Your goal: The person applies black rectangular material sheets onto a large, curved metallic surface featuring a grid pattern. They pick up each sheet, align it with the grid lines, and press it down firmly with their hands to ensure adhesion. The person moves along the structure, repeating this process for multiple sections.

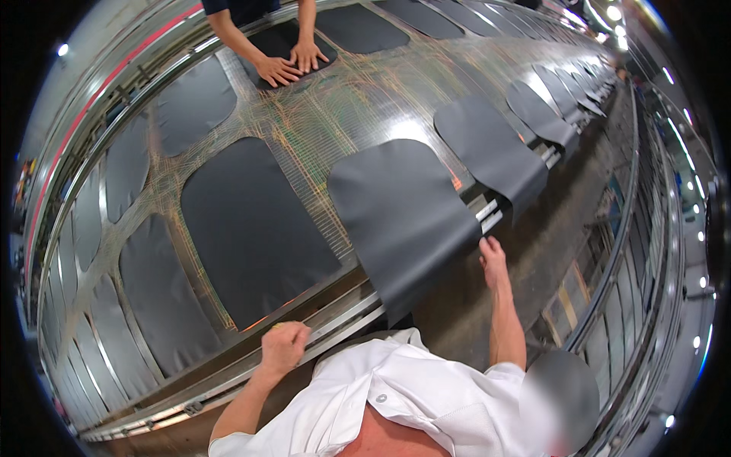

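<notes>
1. Dark sheet (403,206): rests on the bench (365,95), its rounded end toward the far side; its near end overhangs the edge and droops in a curve; its long axis runs from the far left down toward the person.

2. Right hand (494,260): the nearer of the two; its fingers pinch the sheet's right near corner, clear of the bench edge; from these fingers, the body of the sheet lies leftward and away.

3. Left hand (283,347): well apart from that sheet, to the left of its hanging end; its fingers are curled into a loose fist, with no object showing in them; it is just beside the near edge of a flat panel (251,228).

4. Surface: a fine grid with orange and green lines between the panels; a metal rail (346,321) follows the near edge; a second panel (487,145) droops over the edge on the right.

5. Room: across the bench, a co-worker's hands (278,70) press flat on another dark piece (270,49); bright lamps (614,13) hang at the upper right; a red stripe (114,80) borders the far left.
</notes>
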`<state>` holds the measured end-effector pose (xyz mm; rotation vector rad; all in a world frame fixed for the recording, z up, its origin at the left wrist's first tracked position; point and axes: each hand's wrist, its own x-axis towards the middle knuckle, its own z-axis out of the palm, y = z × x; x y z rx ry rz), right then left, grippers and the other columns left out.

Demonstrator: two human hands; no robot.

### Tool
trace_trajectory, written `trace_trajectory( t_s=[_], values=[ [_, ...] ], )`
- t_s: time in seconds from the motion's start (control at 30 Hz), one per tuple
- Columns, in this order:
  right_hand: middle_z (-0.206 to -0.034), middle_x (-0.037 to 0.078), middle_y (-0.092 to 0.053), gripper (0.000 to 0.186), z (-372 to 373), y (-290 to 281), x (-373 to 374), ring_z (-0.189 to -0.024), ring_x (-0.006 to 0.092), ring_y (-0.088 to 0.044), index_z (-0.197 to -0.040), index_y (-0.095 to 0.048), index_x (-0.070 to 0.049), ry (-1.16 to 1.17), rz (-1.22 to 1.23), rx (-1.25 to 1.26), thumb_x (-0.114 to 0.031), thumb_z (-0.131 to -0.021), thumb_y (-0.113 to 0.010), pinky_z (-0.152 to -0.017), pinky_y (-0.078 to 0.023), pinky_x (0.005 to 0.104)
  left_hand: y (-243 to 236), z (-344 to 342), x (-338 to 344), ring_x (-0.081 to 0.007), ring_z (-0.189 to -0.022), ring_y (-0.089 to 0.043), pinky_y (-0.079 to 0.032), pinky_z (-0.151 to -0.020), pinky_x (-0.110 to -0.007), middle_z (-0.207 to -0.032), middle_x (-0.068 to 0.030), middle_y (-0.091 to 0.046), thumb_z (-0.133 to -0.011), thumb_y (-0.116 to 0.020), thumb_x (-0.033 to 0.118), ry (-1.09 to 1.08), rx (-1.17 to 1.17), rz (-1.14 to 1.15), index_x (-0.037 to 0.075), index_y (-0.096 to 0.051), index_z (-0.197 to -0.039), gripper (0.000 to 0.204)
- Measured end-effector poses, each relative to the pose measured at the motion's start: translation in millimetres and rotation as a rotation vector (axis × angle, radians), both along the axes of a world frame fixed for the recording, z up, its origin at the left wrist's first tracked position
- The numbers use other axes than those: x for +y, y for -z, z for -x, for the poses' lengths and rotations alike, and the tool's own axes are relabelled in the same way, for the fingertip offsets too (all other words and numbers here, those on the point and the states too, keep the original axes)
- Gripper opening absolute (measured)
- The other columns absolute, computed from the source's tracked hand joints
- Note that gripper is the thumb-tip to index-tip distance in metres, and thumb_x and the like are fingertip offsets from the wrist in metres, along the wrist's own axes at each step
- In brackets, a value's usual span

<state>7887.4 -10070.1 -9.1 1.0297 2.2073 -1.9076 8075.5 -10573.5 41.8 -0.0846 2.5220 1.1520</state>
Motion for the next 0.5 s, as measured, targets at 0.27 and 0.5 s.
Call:
trace_trajectory(
  t_s=[0.27,0.5],
  values=[
    [-0.084,-0.004,-0.063,0.016,7.4,28.2,48.6,-0.072,0.0059,-0.057,-0.099,-0.068,-0.005,-0.344,0.379,-0.081,-0.011,-0.086,-0.075,-0.069,-0.048,0.0244,-7.3,51.5,167.9,-0.0352,-0.094,-0.059,-0.048,-0.084,-0.043,-0.101,-0.0182,-0.062,-0.082,-0.074,0.040,-0.148,0.309,0.258,-0.004,-0.068,-0.088,0.044],
    [-0.081,-0.001,-0.067,0.008,52.7,-61.3,51.7,-0.069,0.0057,-0.058,-0.088,-0.067,-0.005,-0.536,0.434,-0.075,-0.010,-0.088,-0.073,-0.065,-0.047,0.0219,-20.9,75.0,193.3,-0.0063,-0.062,-0.052,-0.041,-0.054,-0.025,-0.073,0.0034,-0.059,-0.086,-0.076,0.017,-0.894,-0.129,-0.499,0.006,-0.064,-0.079,0.018]
  ],
)
